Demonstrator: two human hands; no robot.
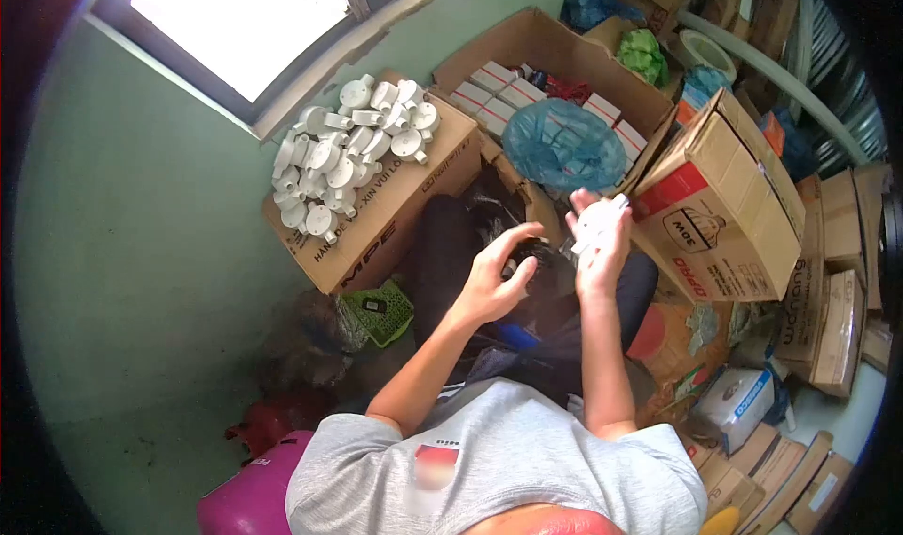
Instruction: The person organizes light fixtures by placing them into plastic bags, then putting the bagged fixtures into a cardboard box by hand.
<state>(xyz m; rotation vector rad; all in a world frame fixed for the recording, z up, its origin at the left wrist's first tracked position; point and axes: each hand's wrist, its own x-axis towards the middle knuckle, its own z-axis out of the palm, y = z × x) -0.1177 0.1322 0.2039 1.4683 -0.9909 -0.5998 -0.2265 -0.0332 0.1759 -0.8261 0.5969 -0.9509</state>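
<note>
My left hand (491, 279) hovers above my lap with its thumb and fingers curved apart, and nothing shows between them. Just beyond its fingertips is a dark, shiny bundle (534, 253) whose kind I cannot make out. My right hand (600, 253) is turned palm up and holds a white plastic piece (594, 223) that looks like a round conduit junction box; glare blurs its details. Similar white round junction boxes (339, 164) with short spouts lie heaped on a closed cardboard box (404, 201) to the left.
An open carton (527, 41) ahead holds small white boxes (494, 76) and a blue plastic bag (564, 145). A tilted 30W carton (724, 206) stands close by my right hand. A green basket (378, 311) sits left of my legs. Flattened cartons (818, 338) stack at the right.
</note>
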